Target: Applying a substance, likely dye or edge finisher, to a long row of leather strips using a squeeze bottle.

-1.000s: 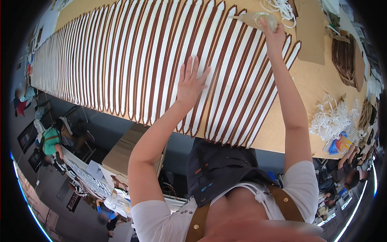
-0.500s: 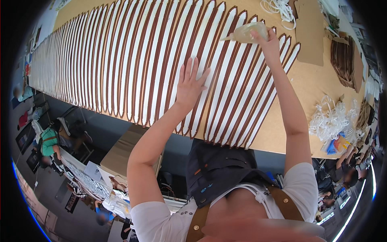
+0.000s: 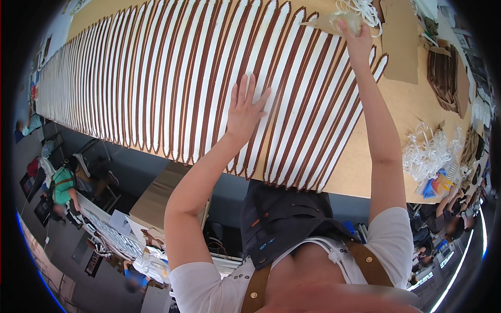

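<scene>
Many long brown strips with white faces and pointed ends (image 3: 203, 78) lie side by side across the table, overlapping in a long row. My left hand (image 3: 244, 110) rests flat on the strips right of the middle, its fingers spread and nothing in it. Out at the far right of the row, my right hand (image 3: 358, 43) is wrapped round a translucent squeeze bottle (image 3: 334, 23) with pale contents. The bottle is tilted on its side, its narrow nozzle pointing left, over the far ends of the strips.
The brown-covered table (image 3: 383, 135) carries a heap of white ribbon scraps (image 3: 425, 154) at the right and loose white strips (image 3: 365, 11) at the far edge. Beside them lie a cardboard sheet (image 3: 401, 41) and a stack of brown strips (image 3: 446, 81). Other people sit beyond the table.
My right hand has carried the squeeze bottle farther away and slightly right, to the far tips of the strips. My left hand stays put on the strips.
</scene>
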`<state>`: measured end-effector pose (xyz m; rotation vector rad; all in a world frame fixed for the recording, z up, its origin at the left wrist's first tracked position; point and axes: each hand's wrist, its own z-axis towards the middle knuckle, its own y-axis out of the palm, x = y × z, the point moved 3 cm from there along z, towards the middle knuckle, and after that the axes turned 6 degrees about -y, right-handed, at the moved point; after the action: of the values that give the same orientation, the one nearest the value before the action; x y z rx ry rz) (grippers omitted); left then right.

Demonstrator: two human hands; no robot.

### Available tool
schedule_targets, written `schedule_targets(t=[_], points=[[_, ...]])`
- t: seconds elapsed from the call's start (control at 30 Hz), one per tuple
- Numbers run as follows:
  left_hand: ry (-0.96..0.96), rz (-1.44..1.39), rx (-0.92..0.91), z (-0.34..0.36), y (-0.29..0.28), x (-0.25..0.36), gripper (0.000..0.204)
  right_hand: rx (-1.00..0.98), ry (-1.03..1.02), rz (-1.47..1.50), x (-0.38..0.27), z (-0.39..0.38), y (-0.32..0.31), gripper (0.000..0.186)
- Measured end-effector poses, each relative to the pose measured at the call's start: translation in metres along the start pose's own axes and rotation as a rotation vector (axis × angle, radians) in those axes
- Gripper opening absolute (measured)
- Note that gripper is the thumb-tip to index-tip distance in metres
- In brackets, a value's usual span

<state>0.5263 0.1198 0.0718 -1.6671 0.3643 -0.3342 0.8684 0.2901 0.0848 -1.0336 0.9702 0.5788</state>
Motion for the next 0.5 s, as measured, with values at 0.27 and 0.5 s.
schedule_targets(t=[0.27, 0.5], points=[[0.011, -0.041, -0.007, 0.001, -0.001, 0.001, 0.082, -0.13, 0.024, -0.065, -0.015, -0.035, -0.007, 0.064], [0.014, -0.013, -0.026, 0.001, -0.001, 0.001, 0.08, -0.231, 0.094, -0.006, -0.03, -0.074, -0.006, 0.06]])
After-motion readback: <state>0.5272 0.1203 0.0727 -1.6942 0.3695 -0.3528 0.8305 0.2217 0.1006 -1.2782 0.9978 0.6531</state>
